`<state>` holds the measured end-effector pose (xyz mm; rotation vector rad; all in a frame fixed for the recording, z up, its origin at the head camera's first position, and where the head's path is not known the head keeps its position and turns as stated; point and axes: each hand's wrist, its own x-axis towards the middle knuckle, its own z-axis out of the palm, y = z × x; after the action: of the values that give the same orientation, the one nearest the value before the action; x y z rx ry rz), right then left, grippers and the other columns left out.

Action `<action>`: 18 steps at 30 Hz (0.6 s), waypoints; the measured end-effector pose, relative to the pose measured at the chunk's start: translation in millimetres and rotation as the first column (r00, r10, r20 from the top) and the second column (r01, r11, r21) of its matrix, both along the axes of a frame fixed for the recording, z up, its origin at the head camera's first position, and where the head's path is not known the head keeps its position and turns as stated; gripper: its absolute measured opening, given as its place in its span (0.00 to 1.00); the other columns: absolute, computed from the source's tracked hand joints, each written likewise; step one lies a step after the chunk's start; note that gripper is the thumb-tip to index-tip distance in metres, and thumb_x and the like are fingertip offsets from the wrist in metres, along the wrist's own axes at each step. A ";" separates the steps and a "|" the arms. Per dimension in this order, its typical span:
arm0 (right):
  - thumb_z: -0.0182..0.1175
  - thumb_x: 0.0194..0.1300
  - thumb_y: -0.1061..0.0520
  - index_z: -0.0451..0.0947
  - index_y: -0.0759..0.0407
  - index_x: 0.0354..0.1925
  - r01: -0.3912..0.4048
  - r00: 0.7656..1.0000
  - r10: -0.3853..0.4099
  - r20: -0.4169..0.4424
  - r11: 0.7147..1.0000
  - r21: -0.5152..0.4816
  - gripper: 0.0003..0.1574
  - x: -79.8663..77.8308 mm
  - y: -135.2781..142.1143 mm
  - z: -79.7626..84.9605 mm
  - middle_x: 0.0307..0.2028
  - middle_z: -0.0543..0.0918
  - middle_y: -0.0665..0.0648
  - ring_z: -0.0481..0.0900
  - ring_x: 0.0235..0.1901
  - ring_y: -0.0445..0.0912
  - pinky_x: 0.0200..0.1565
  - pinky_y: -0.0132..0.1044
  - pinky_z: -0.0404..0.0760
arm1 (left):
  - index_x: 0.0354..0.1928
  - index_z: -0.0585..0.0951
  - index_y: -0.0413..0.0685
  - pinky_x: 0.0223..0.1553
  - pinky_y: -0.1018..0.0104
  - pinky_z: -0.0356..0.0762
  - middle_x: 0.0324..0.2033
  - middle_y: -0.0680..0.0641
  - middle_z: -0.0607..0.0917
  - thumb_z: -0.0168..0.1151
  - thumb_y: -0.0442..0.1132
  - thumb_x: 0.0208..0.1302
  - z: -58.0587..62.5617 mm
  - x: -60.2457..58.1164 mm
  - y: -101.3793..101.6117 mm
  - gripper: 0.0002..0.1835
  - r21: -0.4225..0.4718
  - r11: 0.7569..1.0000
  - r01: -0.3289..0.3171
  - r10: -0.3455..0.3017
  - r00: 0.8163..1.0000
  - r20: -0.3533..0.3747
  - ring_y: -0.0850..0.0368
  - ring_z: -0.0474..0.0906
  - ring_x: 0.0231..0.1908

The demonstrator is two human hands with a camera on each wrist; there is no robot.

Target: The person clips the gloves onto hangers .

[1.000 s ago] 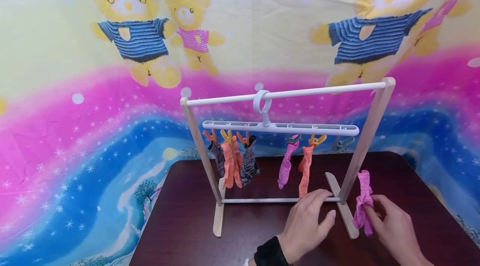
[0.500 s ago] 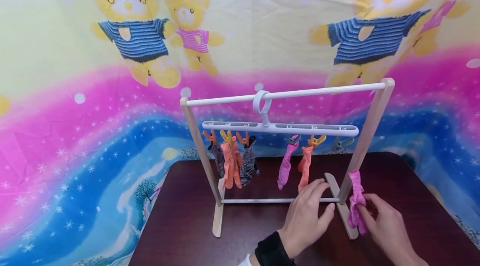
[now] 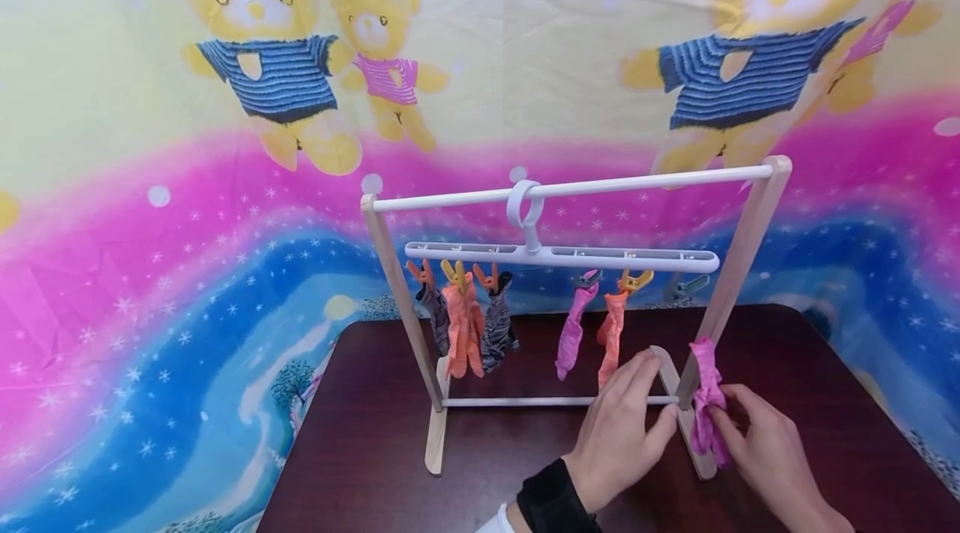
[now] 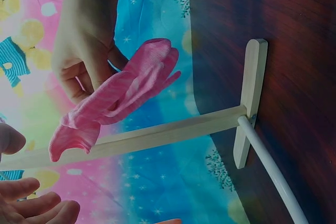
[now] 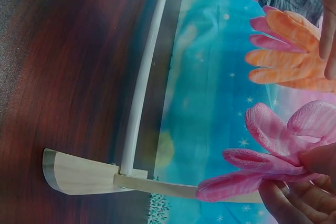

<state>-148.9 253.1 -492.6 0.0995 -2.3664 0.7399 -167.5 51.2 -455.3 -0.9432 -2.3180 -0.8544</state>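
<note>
My right hand point(image 3: 765, 445) pinches a small pink knit glove point(image 3: 707, 404) between thumb and fingers, beside the rack's right post. In the right wrist view this pink glove's fingers point(image 5: 265, 129) splay out. The left hand point(image 3: 618, 437) is raised with fingers extended, in front of the rack's lower bar, holding nothing; its fingertips overlap the foot of a hanging orange glove point(image 3: 612, 329). Another pink glove point(image 3: 572, 337) hangs from a green peg point(image 3: 587, 279) to the left of it. At the hanger's right end, a green peg point(image 3: 688, 287) has nothing in it.
A white hanger point(image 3: 555, 255) hangs from the rack's top bar point(image 3: 645, 183). On its left half, pegs hold an orange glove point(image 3: 459, 333) and dark striped gloves point(image 3: 497, 333). The wooden rack foot point(image 3: 701, 454) stands on the dark table point(image 3: 360, 466). A printed bear cloth point(image 3: 480, 124) covers the wall.
The right hand has moved a little left with the pink glove, bringing it over the rack's right post. The left hand has shifted slightly to the right.
</note>
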 end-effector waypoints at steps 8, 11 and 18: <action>0.68 0.44 0.68 0.78 0.60 0.35 0.001 1.000 -0.001 -0.014 1.000 0.000 0.16 -1.3 -0.5 -1.0 0.26 0.83 0.55 0.71 0.25 0.28 0.23 0.20 0.68 | 0.72 0.57 0.47 0.62 0.66 0.60 0.69 0.49 0.63 0.52 0.50 0.66 5.0 -1.1 5.5 0.35 0.010 1.000 0.022 -0.023 0.998 0.061 0.63 0.55 0.68; 0.68 0.44 0.68 0.78 0.60 0.35 -0.002 1.000 0.002 -0.015 1.000 -0.003 0.16 -1.8 -0.9 -0.8 0.27 0.83 0.55 0.71 0.25 0.28 0.24 0.19 0.68 | 0.73 0.52 0.48 0.62 0.66 0.59 0.71 0.50 0.58 0.52 0.51 0.66 8.6 -1.5 8.5 0.38 0.019 0.999 0.026 -0.028 0.997 0.075 0.64 0.52 0.69; 0.68 0.44 0.68 0.78 0.60 0.35 -0.002 1.000 0.002 -0.011 1.000 -0.003 0.16 -2.4 -2.9 0.5 0.27 0.83 0.55 0.71 0.25 0.28 0.24 0.19 0.70 | 0.74 0.45 0.46 0.64 0.66 0.55 0.73 0.49 0.51 0.51 0.51 0.66 17.7 -4.3 15.2 0.41 0.041 0.999 0.029 -0.033 0.995 0.097 0.62 0.46 0.71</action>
<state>-151.3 250.2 -492.1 0.1043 -2.3544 0.7422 -171.8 66.5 -437.6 -0.9418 -2.3652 -0.9763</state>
